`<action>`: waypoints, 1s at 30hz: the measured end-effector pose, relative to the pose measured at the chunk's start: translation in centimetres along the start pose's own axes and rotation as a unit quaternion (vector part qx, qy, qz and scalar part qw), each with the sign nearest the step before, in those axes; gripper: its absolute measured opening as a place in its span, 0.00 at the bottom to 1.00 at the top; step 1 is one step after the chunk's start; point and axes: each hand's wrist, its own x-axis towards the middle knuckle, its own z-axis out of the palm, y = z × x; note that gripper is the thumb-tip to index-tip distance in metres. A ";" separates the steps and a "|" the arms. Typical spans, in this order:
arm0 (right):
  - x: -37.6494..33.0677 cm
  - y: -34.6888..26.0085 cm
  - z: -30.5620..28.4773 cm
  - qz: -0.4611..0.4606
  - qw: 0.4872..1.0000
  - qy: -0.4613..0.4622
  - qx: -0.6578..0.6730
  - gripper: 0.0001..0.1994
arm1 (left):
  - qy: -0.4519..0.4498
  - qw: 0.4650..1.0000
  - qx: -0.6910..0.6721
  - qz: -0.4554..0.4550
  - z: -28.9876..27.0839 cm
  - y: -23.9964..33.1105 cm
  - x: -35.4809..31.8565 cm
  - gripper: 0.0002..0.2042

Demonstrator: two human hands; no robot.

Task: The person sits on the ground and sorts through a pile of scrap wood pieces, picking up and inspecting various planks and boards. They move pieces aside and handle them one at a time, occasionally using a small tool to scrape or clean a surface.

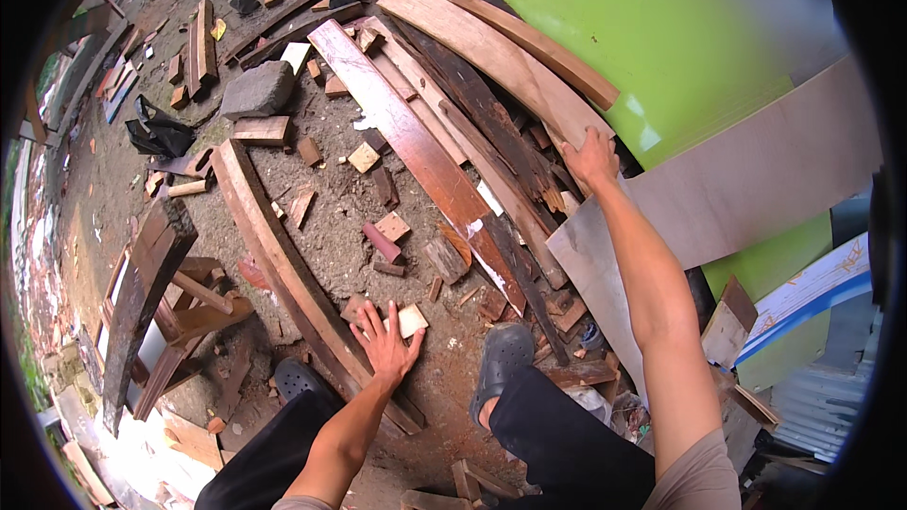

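My right hand [592,161] grips the near end of a wide light-brown wooden plank [491,52], fingers over its edge. This plank runs up and to the left across the pile. Low in the middle, my left hand [385,348] is spread out with its fingers apart. It is beside a small pale wood block [413,320] and a brown wood scrap [353,308]; whether it touches either I cannot tell. Just left of that hand lies a long wooden beam [283,255] on the ground. Between my arms, a reddish varnished board [425,170] lies lengthwise.
Dark weathered planks [472,85] lie beside the held plank. A green sheet [605,19] and a grey-brown panel [746,170] fill the right. A grey stone block [258,90] and several wood offcuts dot the ground. A wooden frame [170,312] stands at left.
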 end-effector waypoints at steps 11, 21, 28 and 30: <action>15.8 -1.4 -1.6 -0.011 0.996 0.041 -0.077 0.52 | -0.099 0.994 -0.034 -0.011 -0.8 0.0 0.8 0.45; 14.2 -2.1 -0.6 -0.066 0.986 -0.104 0.117 0.49 | -0.203 0.978 -0.045 -0.016 -1.9 -0.8 1.5 0.51; 4.9 -2.5 -3.5 -0.045 0.995 0.067 0.062 0.39 | -0.238 0.971 -0.037 -0.014 -2.4 -0.7 1.8 0.59; -0.1 -2.5 -3.2 -0.031 0.993 0.071 0.086 0.40 | -0.243 0.969 -0.029 -0.014 -2.5 -0.9 1.9 0.61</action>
